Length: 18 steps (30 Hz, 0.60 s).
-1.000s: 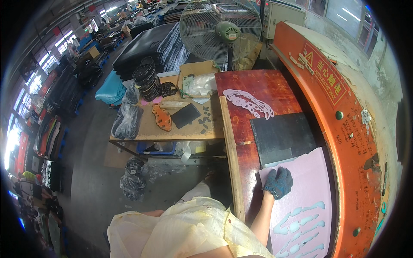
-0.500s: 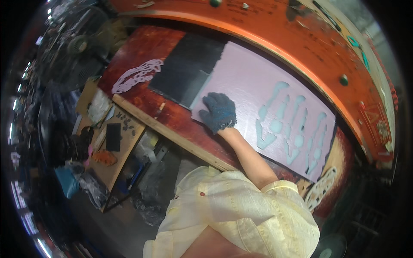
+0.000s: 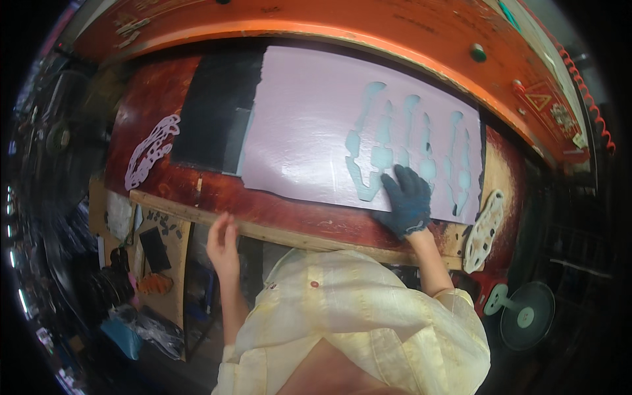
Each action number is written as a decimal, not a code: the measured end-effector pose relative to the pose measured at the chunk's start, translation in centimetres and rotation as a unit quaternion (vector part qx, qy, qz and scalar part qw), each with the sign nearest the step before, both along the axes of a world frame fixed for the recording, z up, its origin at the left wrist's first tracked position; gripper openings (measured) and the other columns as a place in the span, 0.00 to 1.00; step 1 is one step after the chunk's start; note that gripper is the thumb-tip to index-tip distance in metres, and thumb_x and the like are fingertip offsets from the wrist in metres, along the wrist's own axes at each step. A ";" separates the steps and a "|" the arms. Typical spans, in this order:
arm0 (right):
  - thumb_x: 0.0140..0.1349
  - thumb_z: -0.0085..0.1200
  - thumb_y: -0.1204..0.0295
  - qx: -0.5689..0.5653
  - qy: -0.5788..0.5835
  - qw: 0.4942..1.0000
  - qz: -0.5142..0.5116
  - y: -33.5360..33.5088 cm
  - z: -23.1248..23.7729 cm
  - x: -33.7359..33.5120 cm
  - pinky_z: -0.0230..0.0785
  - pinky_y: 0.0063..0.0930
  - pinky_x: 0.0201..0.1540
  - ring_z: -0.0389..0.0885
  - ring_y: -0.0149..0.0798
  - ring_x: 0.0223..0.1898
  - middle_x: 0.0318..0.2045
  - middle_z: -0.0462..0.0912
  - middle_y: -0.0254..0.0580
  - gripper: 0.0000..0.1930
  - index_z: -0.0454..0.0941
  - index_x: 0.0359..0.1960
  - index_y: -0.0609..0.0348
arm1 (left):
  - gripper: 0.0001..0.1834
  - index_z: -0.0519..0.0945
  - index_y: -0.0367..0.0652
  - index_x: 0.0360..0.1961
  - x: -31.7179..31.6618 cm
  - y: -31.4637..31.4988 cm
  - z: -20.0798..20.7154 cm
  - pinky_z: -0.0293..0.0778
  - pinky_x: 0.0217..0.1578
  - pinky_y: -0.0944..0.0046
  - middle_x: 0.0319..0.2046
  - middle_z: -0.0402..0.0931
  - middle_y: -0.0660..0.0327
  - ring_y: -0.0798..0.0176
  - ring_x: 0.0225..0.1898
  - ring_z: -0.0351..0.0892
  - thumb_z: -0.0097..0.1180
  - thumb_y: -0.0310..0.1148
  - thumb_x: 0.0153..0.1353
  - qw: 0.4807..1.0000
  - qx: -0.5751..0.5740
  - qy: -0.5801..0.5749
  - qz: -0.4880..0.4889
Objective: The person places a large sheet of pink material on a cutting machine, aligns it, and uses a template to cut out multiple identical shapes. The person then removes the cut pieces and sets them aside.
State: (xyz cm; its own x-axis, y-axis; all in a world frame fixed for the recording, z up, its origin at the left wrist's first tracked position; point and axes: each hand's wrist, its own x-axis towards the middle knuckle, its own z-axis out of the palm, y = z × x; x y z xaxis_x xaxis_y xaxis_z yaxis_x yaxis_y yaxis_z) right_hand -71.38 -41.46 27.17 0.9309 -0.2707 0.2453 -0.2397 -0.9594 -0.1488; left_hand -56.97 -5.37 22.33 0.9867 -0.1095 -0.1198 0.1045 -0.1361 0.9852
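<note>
Pink sheet lies on the red bench, cut-outs made at right, left stretch uncut; gloved right hand spreads an open grip at its near edge; left hand, loosely open, appears empty

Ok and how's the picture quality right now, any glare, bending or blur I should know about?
In the head view, glare brightens part of the glossy lilac sheet with cut-outs; in the head view, the long orange machine beam bows across the top; in the head view, dark clutter along the left rim is dim and blurred.
</note>
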 end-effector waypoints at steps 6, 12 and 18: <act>0.29 0.72 0.59 0.028 -0.004 0.999 -0.019 -0.3 -2.4 -1.0 0.56 0.51 0.58 0.65 0.51 0.59 0.58 0.68 0.45 0.42 0.72 0.55 0.43 | 0.25 0.66 0.38 0.61 5.8 -8.3 1.6 0.70 0.39 0.73 0.40 0.75 0.61 0.72 0.35 0.71 0.53 0.29 0.64 0.985 0.064 -0.013 -0.159; 0.30 0.71 0.60 0.058 -0.031 0.998 0.000 -1.2 -1.0 -1.2 0.58 0.48 0.57 0.66 0.52 0.58 0.58 0.69 0.45 0.41 0.73 0.54 0.48 | 0.25 0.73 0.35 0.54 8.2 -10.9 1.5 0.70 0.40 0.65 0.40 0.73 0.56 0.62 0.38 0.73 0.60 0.36 0.57 0.923 0.237 -0.233 -0.195; 0.43 0.67 0.63 0.235 -0.031 0.970 0.060 -3.1 0.7 -1.0 0.64 0.41 0.57 0.71 0.51 0.55 0.53 0.74 0.49 0.32 0.73 0.53 0.57 | 0.30 0.70 0.37 0.58 13.1 -12.0 1.6 0.71 0.46 0.60 0.48 0.71 0.53 0.57 0.41 0.74 0.60 0.40 0.57 0.868 0.428 -0.164 -0.189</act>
